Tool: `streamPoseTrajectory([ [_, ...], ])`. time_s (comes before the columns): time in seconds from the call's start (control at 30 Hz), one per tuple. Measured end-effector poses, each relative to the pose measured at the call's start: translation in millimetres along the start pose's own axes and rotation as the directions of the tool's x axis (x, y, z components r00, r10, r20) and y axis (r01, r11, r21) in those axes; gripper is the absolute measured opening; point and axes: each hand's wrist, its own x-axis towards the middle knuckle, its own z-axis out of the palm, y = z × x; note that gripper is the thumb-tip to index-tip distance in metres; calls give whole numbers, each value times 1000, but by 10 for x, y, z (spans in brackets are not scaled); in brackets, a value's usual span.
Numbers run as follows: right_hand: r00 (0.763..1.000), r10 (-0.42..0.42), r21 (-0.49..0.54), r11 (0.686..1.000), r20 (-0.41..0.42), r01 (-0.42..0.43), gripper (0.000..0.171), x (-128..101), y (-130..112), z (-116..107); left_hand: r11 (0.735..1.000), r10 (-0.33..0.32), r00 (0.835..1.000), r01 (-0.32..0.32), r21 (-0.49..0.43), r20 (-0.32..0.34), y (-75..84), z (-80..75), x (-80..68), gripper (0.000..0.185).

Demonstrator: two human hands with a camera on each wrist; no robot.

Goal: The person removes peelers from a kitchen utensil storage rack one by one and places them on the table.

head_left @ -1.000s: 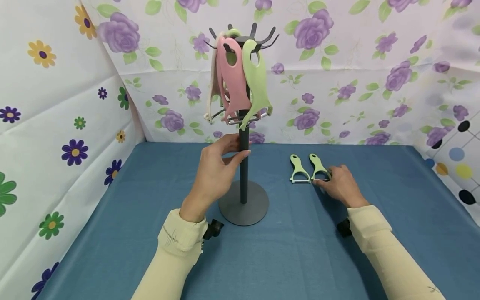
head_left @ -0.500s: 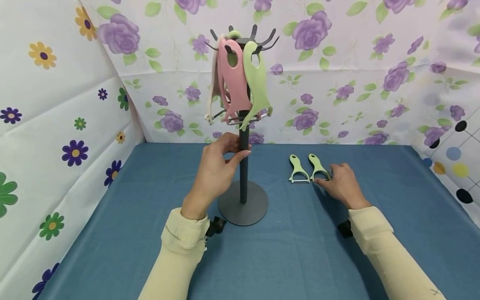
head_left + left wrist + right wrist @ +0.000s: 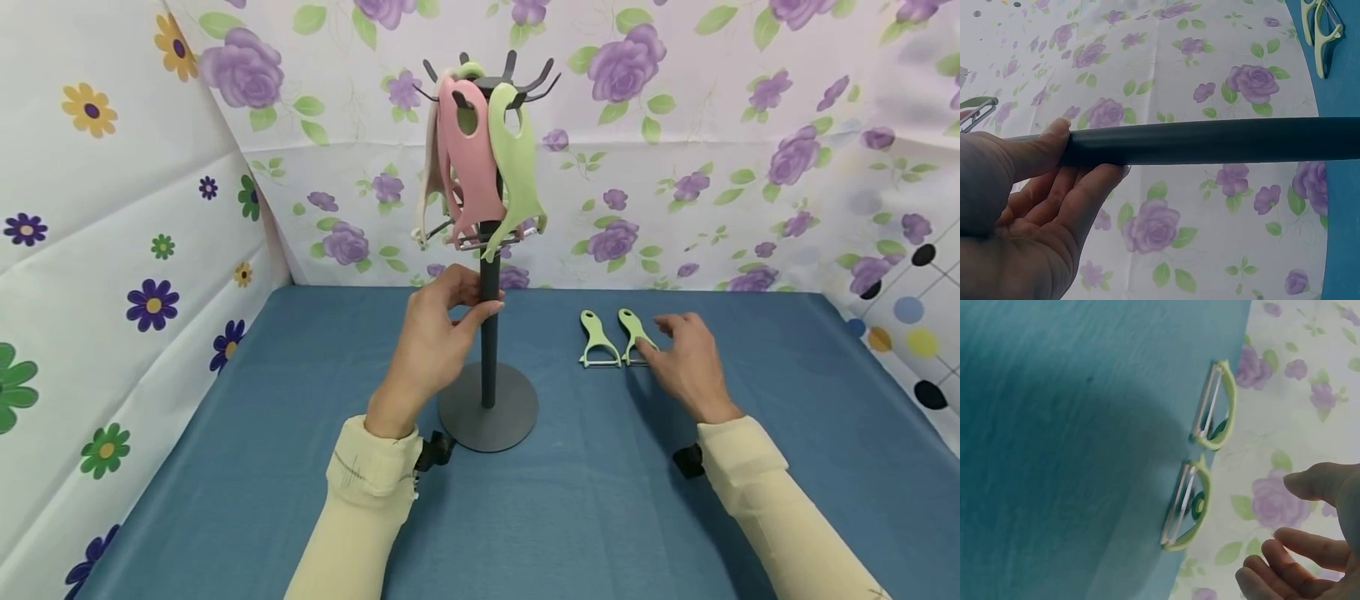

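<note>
Two green peelers [image 3: 617,337] flat, handles pointing away; right hand [image 3: 686,360] nearest, fingers loose, empty, just beside right one; left hand [image 3: 433,342] grips stand pole [image 3: 489,333]

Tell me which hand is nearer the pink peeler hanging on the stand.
Left. The left hand grips the stand's pole just below the pink peeler; the right hand hovers by the green peelers on the cloth.

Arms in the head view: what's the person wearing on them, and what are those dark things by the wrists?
Both arms wear pale cream long sleeves with folded cuffs, the left and the right. The hands are bare, the left and the right. A small black device sits by each cuff, probably the wrist cameras.
</note>
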Motion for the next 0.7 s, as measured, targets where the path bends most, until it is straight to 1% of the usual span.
streamPoseTrajectory([
  [0.17, 999, -31, 36, 999, -45, 32, 44, -32, -78, -6, 1000, 0, 1000, 0, 4, 1, -9, -1, -3, 18],
  [0.43, 997, -44, 53, 997, -66, 47, 42, -39, -164, -11, 1000, -9, 1000, 9, -5, 5, -20, 6, 1, 17],
  [0.7, 989, -84, 71, 993, -120, 93, 40, -36, -254, -26, 1000, -18, 1000, 18, -12, 4, 0, -1, -5, 17],
])
